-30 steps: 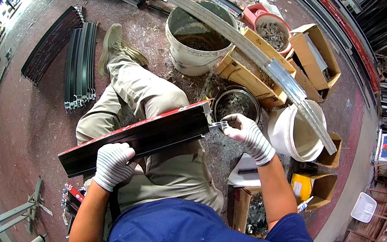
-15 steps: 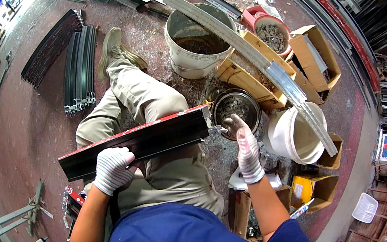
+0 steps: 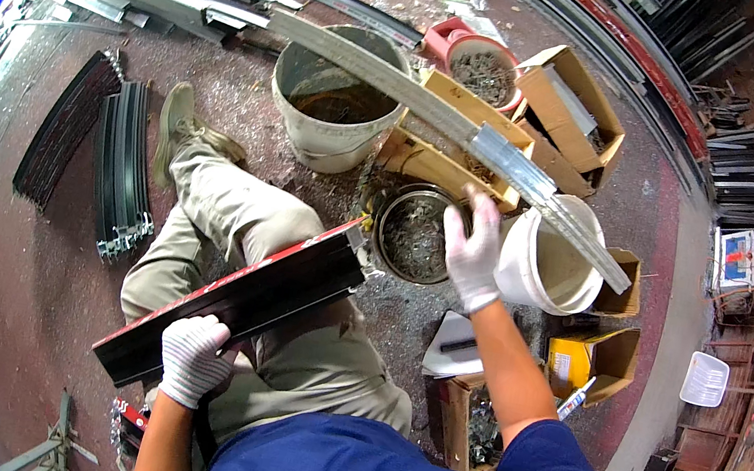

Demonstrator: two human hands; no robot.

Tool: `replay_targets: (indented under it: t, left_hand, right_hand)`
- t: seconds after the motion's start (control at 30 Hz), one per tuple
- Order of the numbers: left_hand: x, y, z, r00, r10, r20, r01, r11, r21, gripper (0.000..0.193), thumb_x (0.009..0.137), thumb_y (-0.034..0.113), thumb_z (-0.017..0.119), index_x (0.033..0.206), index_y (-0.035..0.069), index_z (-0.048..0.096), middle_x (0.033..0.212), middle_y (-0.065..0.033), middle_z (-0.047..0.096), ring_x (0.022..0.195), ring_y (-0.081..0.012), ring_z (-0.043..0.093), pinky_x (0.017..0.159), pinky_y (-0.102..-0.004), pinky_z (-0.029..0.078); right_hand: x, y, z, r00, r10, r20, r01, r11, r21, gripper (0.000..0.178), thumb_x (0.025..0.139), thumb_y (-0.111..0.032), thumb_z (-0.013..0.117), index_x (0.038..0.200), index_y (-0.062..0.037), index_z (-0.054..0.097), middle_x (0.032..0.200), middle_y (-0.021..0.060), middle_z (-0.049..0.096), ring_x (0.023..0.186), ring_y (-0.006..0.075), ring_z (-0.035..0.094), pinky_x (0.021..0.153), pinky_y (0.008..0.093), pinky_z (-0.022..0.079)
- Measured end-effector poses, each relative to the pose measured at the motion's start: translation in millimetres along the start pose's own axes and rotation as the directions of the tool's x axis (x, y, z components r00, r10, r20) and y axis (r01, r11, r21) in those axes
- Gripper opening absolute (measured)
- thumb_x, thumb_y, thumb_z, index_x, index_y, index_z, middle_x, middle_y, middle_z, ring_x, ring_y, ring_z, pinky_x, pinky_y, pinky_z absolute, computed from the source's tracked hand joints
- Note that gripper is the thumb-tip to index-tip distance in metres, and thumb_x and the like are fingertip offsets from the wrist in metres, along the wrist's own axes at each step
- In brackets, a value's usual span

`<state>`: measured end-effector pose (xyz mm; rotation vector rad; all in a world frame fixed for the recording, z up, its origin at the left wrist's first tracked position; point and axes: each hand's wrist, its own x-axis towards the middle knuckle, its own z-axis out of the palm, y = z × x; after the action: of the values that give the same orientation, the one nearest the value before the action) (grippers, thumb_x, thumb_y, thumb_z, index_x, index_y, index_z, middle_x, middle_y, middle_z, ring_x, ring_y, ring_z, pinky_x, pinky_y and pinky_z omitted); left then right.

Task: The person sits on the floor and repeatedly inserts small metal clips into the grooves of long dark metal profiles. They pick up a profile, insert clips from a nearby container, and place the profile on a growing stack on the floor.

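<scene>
My left hand (image 3: 195, 362), in a striped white glove, is closed around the lower left part of a long black metal profile (image 3: 279, 291) with a red-printed strip along its upper edge. The profile lies slanted across my thighs, its far end pointing toward a round tin (image 3: 391, 265) filled with small dark pieces. My right hand (image 3: 474, 256), also gloved, hovers at the tin's right rim. Its fingers are stretched out and apart, slightly blurred at the tips, and nothing shows in them. A small yellowish bit sits at the profile's far end.
A grey bucket (image 3: 332, 145), a wooden box (image 3: 409, 157), and a tilted white bucket (image 3: 516, 258) surround the tin. A long silver bar (image 3: 373, 72) rests across them. Bundled black profiles (image 3: 123, 171) lie left of my foot. A yellow carton (image 3: 571, 363) stands right.
My right hand has moved away from the profile's far end to the tin's rim. The left hand keeps its hold. The whole view has shifted slightly.
</scene>
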<state>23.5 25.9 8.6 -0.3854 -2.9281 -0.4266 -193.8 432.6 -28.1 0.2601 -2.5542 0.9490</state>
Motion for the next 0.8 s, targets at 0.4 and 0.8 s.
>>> replay_targets:
  t: [0.4,0.8]
  left_hand:
    - [2.8,-0.6,-3.4,0.999,-0.009,0.052,0.01,1.0,-0.021,0.035,0.069,0.028,0.086,0.067,0.013,0.055,0.067,-0.0091,0.054,0.063,-0.0319,0.06,0.057,-0.046,0.046]
    - [-0.7,-1.2,1.2,1.0,-0.011,-0.002,0.011,1.0,-0.022,0.034,0.067,0.028,0.086,0.068,0.014,0.055,0.069,-0.0079,0.055,0.065,-0.0311,0.062,0.058,-0.0455,0.048]
  right_hand:
    - [152.0,77.4,28.8,0.985,-0.155,0.071,0.161,0.717,-0.678,0.06,0.075,-0.034,0.083,0.122,-0.0022,0.065,0.137,0.0179,0.057,0.138,0.0376,0.046,0.122,0.0527,0.032]
    - [126.9,91.7,-54.7,0.945,-0.313,-0.095,0.19,0.763,-0.618,0.057,0.066,-0.031,0.086,0.114,-0.005,0.07,0.122,0.0153,0.064,0.126,0.0357,0.057,0.115,0.0519,0.04]
